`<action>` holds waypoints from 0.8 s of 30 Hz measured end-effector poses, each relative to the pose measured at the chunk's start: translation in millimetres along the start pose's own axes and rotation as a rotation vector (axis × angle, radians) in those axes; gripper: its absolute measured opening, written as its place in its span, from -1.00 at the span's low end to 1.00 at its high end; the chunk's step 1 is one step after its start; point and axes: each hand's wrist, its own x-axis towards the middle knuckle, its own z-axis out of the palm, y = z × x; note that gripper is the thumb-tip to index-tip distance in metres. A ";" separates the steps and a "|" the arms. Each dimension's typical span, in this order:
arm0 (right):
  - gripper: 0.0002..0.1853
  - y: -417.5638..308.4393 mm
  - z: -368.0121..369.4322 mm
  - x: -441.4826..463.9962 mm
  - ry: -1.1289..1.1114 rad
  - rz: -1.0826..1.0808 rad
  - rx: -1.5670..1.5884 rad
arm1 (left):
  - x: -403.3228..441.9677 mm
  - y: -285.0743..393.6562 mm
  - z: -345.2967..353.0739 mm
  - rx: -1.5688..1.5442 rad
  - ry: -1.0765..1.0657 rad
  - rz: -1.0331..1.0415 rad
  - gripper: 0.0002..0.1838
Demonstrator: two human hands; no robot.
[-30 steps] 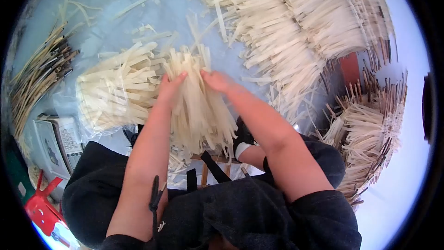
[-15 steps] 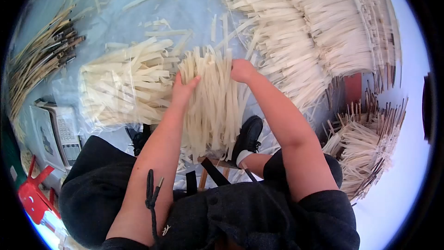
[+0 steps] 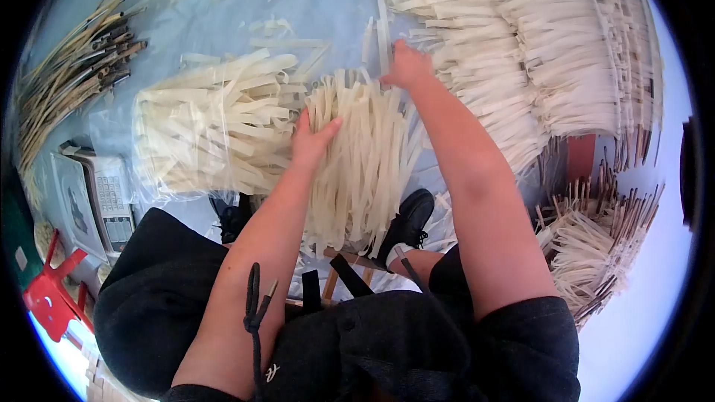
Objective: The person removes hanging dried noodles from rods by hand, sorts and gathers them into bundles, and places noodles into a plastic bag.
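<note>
A bundle of pale flat strips (image 3: 357, 156) hangs down in front of me, its lower ends near my knees. My left hand (image 3: 314, 138) lies against the left side of this bundle, thumb spread away from the fingers. Up and to the right of the bundle, my right hand (image 3: 408, 65) has its fingers apart beside a long loose strip (image 3: 383, 26), and nothing shows in its grasp. Left of my left hand, more pale strips (image 3: 216, 126) lie in a clear plastic bag.
Large rows of pale strips (image 3: 514, 52) with dark sticks spread at upper right, another stack (image 3: 588, 238) below them. Brown sticks (image 3: 82, 74) lie at far left, above a keypad device (image 3: 110, 193) and a red object (image 3: 53, 301). My black shoe (image 3: 410, 223) is below the bundle.
My right hand has left the bundle's right side, moved up and right, and opened from a closed shape. My left hand has stayed at the bundle. The view has shifted slightly.
</note>
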 end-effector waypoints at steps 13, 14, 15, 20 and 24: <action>-0.74 66.3 -65.3 -52.0 0.556 -0.213 0.001 | -4.3 14.0 2.0 0.167 0.066 0.009 -0.12; -0.76 67.2 -86.9 -70.9 0.591 -0.169 0.088 | -1.8 8.2 3.2 0.164 0.057 0.014 -0.12; -0.77 69.0 -97.1 -87.9 0.627 -0.124 0.173 | 4.1 -1.0 4.5 0.082 0.041 0.035 -0.13; -0.75 61.8 -49.1 -176.1 0.371 -0.084 1.262 | 7.4 0.0 4.3 0.109 0.051 0.057 -0.15; -0.56 36.3 48.7 -243.8 -0.069 0.026 1.302 | 4.2 6.9 4.2 0.050 0.023 0.019 -0.15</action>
